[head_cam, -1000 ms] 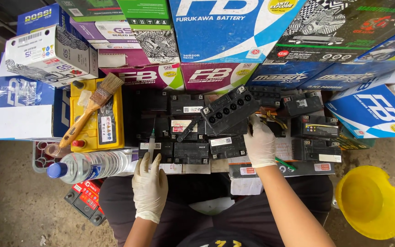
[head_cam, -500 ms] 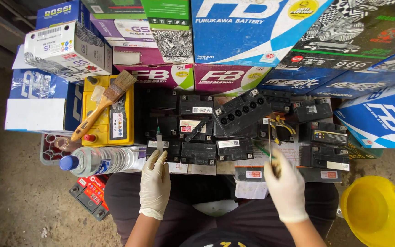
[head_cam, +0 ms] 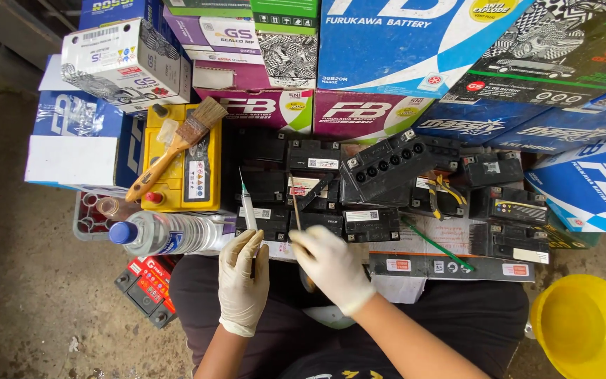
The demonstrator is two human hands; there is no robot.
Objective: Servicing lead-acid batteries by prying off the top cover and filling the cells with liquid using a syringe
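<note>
Both my hands wear white gloves. My left hand (head_cam: 242, 281) grips a slim syringe (head_cam: 247, 205) that points up over the small black batteries (head_cam: 313, 189). My right hand (head_cam: 331, 265) sits close beside it, fingers pinched on the lower end of a thin brown stick (head_cam: 295, 208) that also reaches over the batteries. One black battery (head_cam: 386, 165) lies tilted on top of the others, its row of filler holes showing.
A yellow battery (head_cam: 189, 175) with a paint brush (head_cam: 173, 149) on it stands at the left, and a clear plastic bottle (head_cam: 170, 233) lies below it. A green rod (head_cam: 435, 245) rests on the right batteries. Stacked cartons (head_cam: 401, 49) line the back. A yellow bucket (head_cam: 583, 330) sits at lower right.
My right hand has moved left from the right-hand batteries to beside my left hand. The green rod now lies by itself. The left hand has barely moved.
</note>
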